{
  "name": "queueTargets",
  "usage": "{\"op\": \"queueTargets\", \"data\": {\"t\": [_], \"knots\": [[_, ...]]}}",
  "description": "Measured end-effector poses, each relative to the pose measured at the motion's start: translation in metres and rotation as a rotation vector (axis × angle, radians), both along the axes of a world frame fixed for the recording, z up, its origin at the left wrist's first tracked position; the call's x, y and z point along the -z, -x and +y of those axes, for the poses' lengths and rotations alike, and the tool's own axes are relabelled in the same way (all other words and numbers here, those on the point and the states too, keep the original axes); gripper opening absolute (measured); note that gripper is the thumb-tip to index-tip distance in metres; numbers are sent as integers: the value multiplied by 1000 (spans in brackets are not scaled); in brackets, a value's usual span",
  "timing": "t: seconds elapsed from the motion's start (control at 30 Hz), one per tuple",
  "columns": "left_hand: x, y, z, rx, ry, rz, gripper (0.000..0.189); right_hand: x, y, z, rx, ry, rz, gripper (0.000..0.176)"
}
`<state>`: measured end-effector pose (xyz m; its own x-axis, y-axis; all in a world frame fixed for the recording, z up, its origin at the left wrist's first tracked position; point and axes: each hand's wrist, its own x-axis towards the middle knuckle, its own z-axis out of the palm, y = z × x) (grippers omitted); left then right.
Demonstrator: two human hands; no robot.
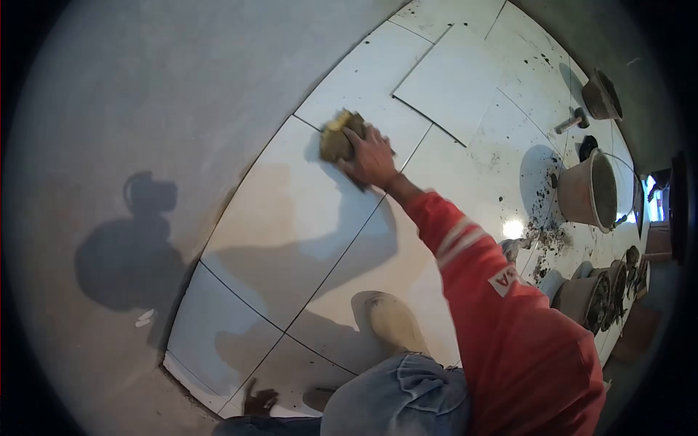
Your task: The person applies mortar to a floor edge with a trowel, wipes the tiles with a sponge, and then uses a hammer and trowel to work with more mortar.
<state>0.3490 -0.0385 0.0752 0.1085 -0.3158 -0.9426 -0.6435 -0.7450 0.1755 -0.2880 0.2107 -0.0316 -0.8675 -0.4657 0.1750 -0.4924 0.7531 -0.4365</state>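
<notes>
My right hand [372,156] is closed on a sponge [337,142], yellowish and stained grey-brown. It presses the sponge on a white floor tile [273,211] close to the wall, near a tile joint. My arm in a red sleeve stretches across the floor. Low in the view, my left hand [260,400] is partly visible in shadow beside my leg, its fingers apart and nothing seen in them. A tile with dark raised edges [454,87] lies ahead of my right hand.
A bucket with a wire handle [578,190] stands at the right, with crumbs of mortar [545,243] around it. Behind it are a hammer-like tool [571,121] and another bucket [598,98]. More mortar-smeared containers [582,298] stand nearer me. A grey wall [145,87] runs along the left.
</notes>
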Motion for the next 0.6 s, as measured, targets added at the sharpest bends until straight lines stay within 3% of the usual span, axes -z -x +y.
{"op": "queueTargets", "data": {"t": [0.07, 0.17, 0.23, 0.37, 0.43, 0.5, 0.6], "knots": [[12, -37, 51, 538, 93, 379, 85, -8, -56, 59, 7, -11, 3, 83], [-13, 2, 89, 574, -124, 259, 87, -23, -145, 153, -3, -106, -37, 90], [-28, 26, 88, 611, -229, 222, 88, -33, -166, 206, 88, -186, -164, 93], [-65, 79, 69, 714, -382, 235, 91, -21, -94, 301, 559, -225, -157, 86], [-78, 112, 61, 769, -451, 273, 92, 10, -31, 351, 806, -321, 110, 81], [-87, 148, 58, 820, -520, 329, 93, -12, 19, 368, 999, -189, 15, 77], [-94, 204, 61, 885, -636, 430, 95, -59, 7, 325, 721, -17, 31, 78]]}}
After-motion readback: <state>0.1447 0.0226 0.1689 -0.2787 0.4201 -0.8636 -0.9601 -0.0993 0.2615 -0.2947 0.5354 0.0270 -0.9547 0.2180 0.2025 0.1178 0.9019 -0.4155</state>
